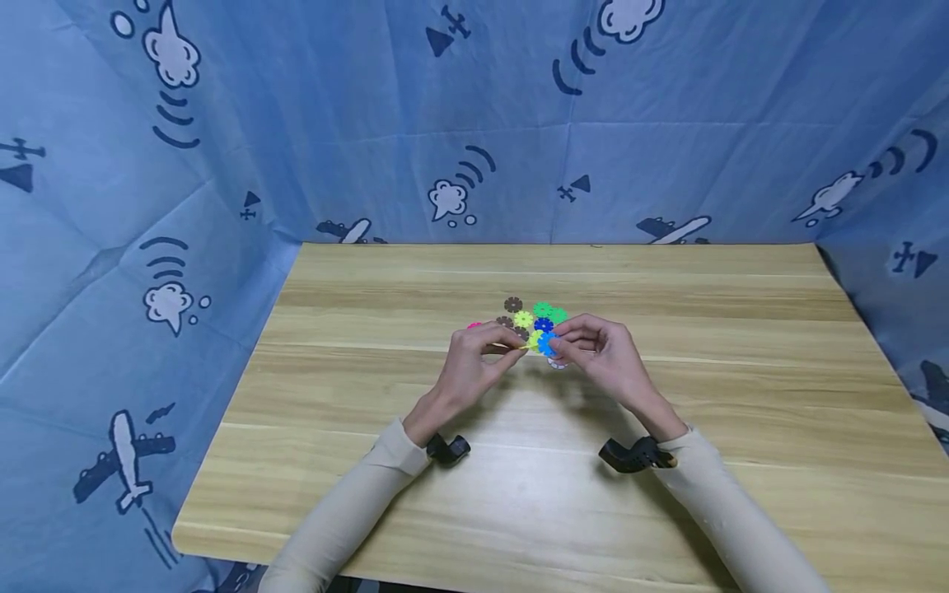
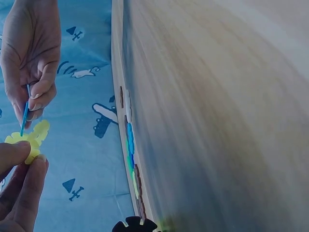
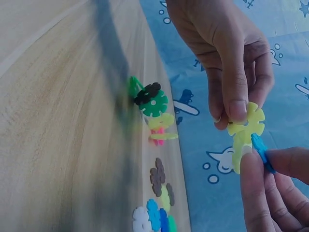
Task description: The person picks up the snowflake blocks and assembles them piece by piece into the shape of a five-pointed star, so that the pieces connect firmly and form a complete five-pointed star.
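Observation:
Thumb and fingers of my left hand (image 1: 477, 360) pinch a yellow notched snowflake disc (image 3: 247, 122). A second yellow disc (image 3: 240, 150) is joined to it at an angle and hangs below it in the right wrist view. My right hand (image 1: 604, 354) pinches a blue notched disc (image 3: 261, 152) by its rim, nearly edge-on there. The blue disc's edge meets the yellow pieces; whether it is slotted in, I cannot tell. Both hands are raised over the table, close together.
Loose discs lie on the wooden table (image 1: 356, 354) just beyond the hands: brown (image 1: 513, 305), green (image 1: 543, 310), dark blue (image 1: 544, 324), yellow (image 1: 523, 319), with a pink one (image 1: 474, 325) partly behind the left hand. A patterned blue cloth (image 1: 504, 82) hangs behind the table.

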Available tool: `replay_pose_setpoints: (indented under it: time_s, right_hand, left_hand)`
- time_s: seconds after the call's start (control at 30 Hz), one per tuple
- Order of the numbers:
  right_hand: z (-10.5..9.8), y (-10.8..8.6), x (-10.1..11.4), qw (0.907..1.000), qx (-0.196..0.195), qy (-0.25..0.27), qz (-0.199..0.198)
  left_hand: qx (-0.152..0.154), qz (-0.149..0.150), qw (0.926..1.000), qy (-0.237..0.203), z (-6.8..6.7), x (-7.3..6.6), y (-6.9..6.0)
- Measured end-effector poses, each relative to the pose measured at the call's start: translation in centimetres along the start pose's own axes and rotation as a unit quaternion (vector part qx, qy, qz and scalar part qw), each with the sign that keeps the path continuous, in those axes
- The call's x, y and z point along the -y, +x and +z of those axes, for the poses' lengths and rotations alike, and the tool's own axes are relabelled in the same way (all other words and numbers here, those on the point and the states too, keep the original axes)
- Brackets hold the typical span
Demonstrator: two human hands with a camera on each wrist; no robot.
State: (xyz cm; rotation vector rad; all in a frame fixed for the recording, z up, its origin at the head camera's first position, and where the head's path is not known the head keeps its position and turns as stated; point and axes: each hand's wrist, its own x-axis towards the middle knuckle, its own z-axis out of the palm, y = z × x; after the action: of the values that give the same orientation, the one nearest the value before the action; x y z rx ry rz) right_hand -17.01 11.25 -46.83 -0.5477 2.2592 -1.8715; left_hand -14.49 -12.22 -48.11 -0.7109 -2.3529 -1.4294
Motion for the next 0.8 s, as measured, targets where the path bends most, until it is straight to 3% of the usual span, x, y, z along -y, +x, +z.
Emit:
replay_pose_setpoints:
  time_s: [0.4, 0.8]
  right_hand:
    - [0.33, -0.02, -0.45, 0.9997, -0.005, 0.024, 0.001]
    - [0.24, -0.06, -0.29, 0.9999, -0.003, 0.016, 0.004]
  left_hand:
    - [0.004, 0.007, 0.9998, -0.015, 0.6, 0.16, -0.04]
    - [0.006, 0.019, 0.9998, -0.008, 0.65, 0.0, 0.13]
